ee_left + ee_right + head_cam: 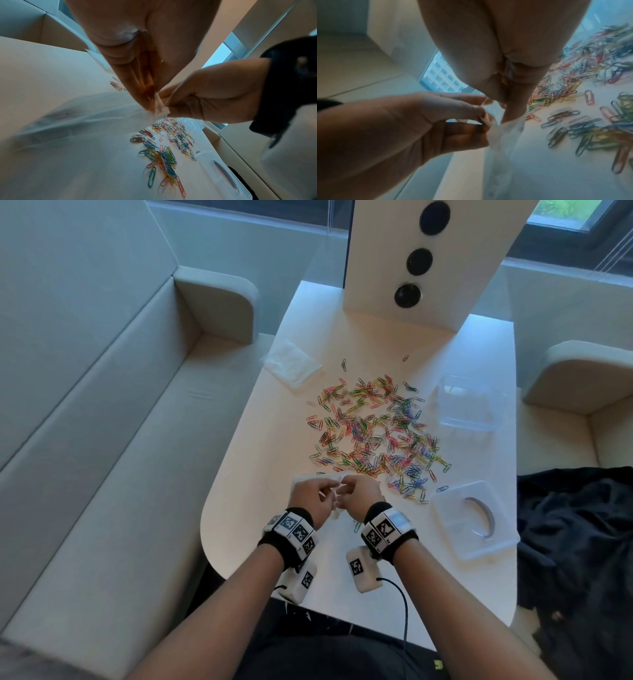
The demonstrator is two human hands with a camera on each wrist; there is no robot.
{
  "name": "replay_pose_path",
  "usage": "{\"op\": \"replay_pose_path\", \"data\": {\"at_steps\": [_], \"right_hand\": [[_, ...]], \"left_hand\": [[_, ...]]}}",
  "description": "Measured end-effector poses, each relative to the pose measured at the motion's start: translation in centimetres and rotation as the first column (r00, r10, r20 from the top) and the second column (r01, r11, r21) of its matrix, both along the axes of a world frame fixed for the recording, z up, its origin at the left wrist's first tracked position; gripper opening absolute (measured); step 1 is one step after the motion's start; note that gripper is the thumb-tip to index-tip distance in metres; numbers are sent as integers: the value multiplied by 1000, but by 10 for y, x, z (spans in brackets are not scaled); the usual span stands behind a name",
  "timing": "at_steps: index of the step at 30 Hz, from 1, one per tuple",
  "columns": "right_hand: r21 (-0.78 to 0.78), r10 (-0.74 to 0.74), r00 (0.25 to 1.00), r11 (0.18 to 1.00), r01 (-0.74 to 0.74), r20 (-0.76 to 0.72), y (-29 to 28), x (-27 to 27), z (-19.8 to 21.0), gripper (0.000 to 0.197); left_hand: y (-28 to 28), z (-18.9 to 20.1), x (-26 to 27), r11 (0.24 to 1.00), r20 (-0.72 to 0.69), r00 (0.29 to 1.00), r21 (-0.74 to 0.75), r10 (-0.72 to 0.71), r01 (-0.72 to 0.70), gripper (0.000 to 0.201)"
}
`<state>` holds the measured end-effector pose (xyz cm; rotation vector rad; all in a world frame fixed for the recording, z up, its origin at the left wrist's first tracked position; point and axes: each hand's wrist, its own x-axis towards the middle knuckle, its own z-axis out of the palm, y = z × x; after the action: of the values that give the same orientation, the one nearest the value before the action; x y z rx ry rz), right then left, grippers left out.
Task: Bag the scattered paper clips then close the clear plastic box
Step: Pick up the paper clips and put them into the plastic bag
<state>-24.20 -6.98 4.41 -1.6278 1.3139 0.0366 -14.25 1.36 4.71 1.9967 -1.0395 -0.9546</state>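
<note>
You are at the bag-opening step; no clips are bagged yet. Your left hand (310,497) and right hand (359,494) meet over the near table (260,440) edge, and each pinches the mouth of a thin clear bag (82,116) between thumb and fingers. In both wrist views the film is bunched at the pinch, with its body trailing down toward the table.

The next move, as judged, calls for parting the two film layers: slide the pinched layers against each other, then pull the hands apart until the mouth gapes. Thin film will likely cling, so keep the grip light.

The clips (373,433) are small wire loops in mixed colours, spread in a wide, partly overlapping pile at mid-table, just beyond your hands. A few strays lie apart at the far side.

The box (467,405) stands open to the right of the pile. Its lid (474,518) lies flat, near your right wrist. More bags (291,364) lie at the left edge.
</note>
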Motion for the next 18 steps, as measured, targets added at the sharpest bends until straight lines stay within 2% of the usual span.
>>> {"op": "replay_pose_path", "data": {"at_steps": [4, 6, 7, 9, 11, 13, 15, 18], "right_hand": [[-85, -156, 968, 981, 176, 198, -1, -12, 6, 15], [-194, -164, 973, 962, 195, 162, -9, -26, 4, 14], [-240, -145, 986, 957, 160, 80, -15, -37, -1, 21], [-219, -66, 976, 975, 19, -205, -23, -60, -13, 59], [-96, 33, 891, 992, -86, -453, -21, -80, -29, 101], [-90, 46, 861, 990, -106, -507, -13, -90, -44, 122], [-175, 34, 873, 975, -136, -487, -6, -88, -53, 121], [-271, 75, 884, 937, -221, -462, 2, -75, -58, 97]], "left_hand": [[0, -1, 4, 1000, -9, 1000, 10, 19, -19, 27], [2, -5, 10, 998, -7, 998, 16, 62, -61, 26], [3, -8, 14, 996, -19, 996, 18, 90, -90, 26], [6, -12, 24, 990, -42, 990, 28, 136, -135, 26], [8, -13, 32, 987, -57, 986, 36, 157, -155, 27], [9, -12, 36, 986, -63, 985, 39, 164, -161, 27], [10, -13, 38, 986, -67, 985, 51, 159, -156, 26], [14, -13, 33, 989, -65, 989, 77, 131, -126, 26]]}}
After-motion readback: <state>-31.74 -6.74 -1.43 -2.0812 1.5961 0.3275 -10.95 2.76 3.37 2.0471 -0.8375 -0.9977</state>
